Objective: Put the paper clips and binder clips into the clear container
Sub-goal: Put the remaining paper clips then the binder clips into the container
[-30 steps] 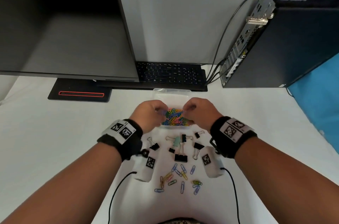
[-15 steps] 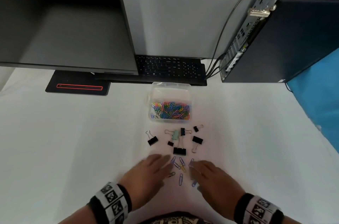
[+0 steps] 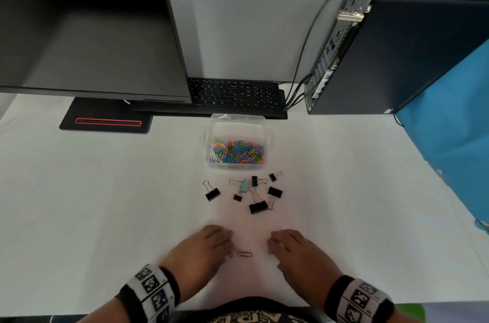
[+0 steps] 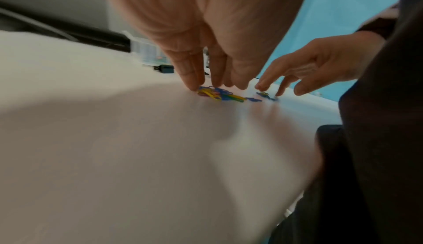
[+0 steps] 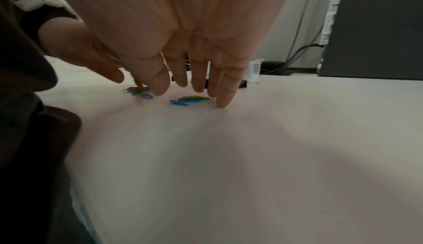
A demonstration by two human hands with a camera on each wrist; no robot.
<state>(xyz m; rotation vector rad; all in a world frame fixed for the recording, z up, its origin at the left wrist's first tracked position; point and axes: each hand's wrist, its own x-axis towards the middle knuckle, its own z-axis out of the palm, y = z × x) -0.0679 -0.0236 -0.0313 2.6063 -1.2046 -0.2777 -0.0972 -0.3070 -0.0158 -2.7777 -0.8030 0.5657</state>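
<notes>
across the white worktop point(image 3: 79, 190) in front of you, the biggest things stand at the back: a dark monitor point(image 3: 87, 23) on the left, a black computer tower point(image 3: 412, 53) on the right with cables point(image 3: 304, 63) running from its rear, and a black keyboard point(image 3: 235, 94) between them against a grey partition. no writing on any of them is legible; only the square coded markers on your wristbands show.

just ahead of the keyboard sits the clear container point(image 3: 238, 121), its near half heaped with coloured paper clips point(image 3: 238, 154). just nearer you the binder clips point(image 3: 256, 207) lie scattered, mostly black, one pale green point(image 3: 244, 185), all out of the container.

your left hand point(image 3: 201, 251) and right hand point(image 3: 296, 254) are low on the worktop near your body, a little apart. the head view shows only one loose paper clip point(image 3: 244, 254) lying between them. the left wrist view shows more: your left fingers point(image 4: 190, 70), extended and close together, tips down on the worktop at a small pile of yellow, blue and green clips point(image 4: 217, 94). the right wrist view shows your right fingers point(image 5: 224, 92) straight and slightly spread, tips on the worktop around a few blue, yellow and green clips point(image 5: 187, 100). neither hand has closed on anything.
</notes>
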